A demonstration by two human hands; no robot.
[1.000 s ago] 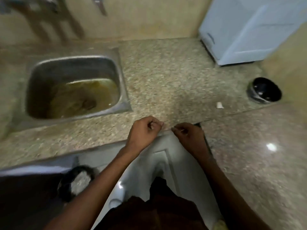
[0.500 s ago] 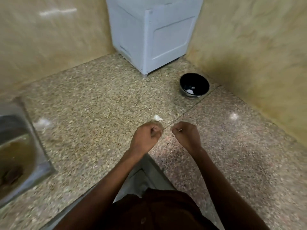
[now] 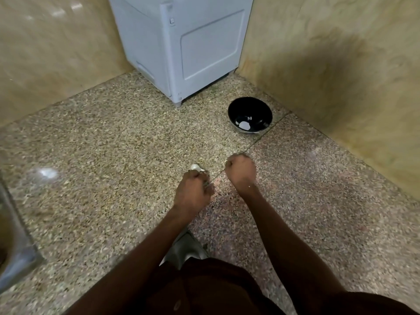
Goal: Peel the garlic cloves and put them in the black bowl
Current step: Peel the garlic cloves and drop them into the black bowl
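A speckled granite countertop (image 3: 113, 144) meets tiled walls at its far right corner, where a white appliance (image 3: 181, 48) stands. The black bowl (image 3: 250, 115), holding pale pieces, sits just beside it, ahead and right of both hands. The right hand (image 3: 242, 172), nearer the bowl, is clenched; contents unseen. The left hand (image 3: 193, 192) curls around something small, seemingly a garlic clove; a white scrap (image 3: 196, 167) lies just beyond it.

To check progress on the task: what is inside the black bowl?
The black bowl holds a few small white pieces at its bottom, likely peeled garlic. Its near wall hides part of the floor.
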